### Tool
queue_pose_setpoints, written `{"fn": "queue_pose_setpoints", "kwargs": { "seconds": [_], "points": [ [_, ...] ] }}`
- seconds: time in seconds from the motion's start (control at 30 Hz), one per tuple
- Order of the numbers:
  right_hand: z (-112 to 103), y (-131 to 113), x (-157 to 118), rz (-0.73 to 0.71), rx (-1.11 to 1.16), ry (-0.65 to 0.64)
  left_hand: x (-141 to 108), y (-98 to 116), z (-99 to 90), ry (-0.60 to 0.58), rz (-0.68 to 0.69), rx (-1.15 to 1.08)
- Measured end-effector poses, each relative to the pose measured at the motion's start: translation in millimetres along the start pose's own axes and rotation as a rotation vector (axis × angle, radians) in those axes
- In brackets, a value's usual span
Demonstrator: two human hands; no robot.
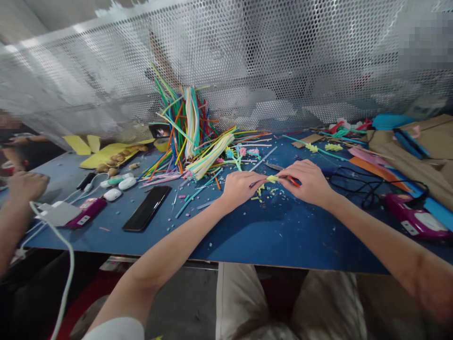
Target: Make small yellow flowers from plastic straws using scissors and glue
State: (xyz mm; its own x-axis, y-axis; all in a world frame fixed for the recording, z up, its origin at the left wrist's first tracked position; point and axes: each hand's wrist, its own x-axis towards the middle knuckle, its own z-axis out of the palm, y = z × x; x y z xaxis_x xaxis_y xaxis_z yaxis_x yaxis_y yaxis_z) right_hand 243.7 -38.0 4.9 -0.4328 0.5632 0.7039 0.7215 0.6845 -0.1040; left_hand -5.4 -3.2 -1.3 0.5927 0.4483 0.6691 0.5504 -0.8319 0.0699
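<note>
Above the blue table, my left hand (241,188) is closed in a pinch at the left side of a small yellow fuzzy piece (272,179). My right hand (307,181) is closed around red-handled scissors (292,181), close to the right side of that piece. The scissors' metal blade (274,167) points away to the upper left. Below the hands lie yellow scraps (261,189) and small clippings. Behind them stand tiny blue and pink fuzzy flowers (242,151) on a pale green stem. The fingertips partly hide the yellow piece.
A bundle of colourful pipe cleaners (191,123) stands behind, left of centre. A black phone (147,208), white chargers and cables lie left. Black cable (371,186), purple power strip (415,218) and brown paper are right. Perforated metal screen (283,61) closes the back. Another person's hand (29,185) is far left.
</note>
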Motion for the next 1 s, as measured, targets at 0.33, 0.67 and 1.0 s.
{"fn": "queue_pose_setpoints", "kwargs": {
  "seconds": [0.33,0.67,1.0],
  "points": [
    [2,-4,1,0.011,-0.042,0.053,0,1,0.9,0.059,0.026,0.080],
    [1,-7,2,-0.022,-0.088,0.092,-1,4,-0.8,0.070,0.027,0.088],
    [-6,-4,1,-0.032,-0.046,0.043,0,3,-0.7,0.103,0.024,0.093]
  ]
}}
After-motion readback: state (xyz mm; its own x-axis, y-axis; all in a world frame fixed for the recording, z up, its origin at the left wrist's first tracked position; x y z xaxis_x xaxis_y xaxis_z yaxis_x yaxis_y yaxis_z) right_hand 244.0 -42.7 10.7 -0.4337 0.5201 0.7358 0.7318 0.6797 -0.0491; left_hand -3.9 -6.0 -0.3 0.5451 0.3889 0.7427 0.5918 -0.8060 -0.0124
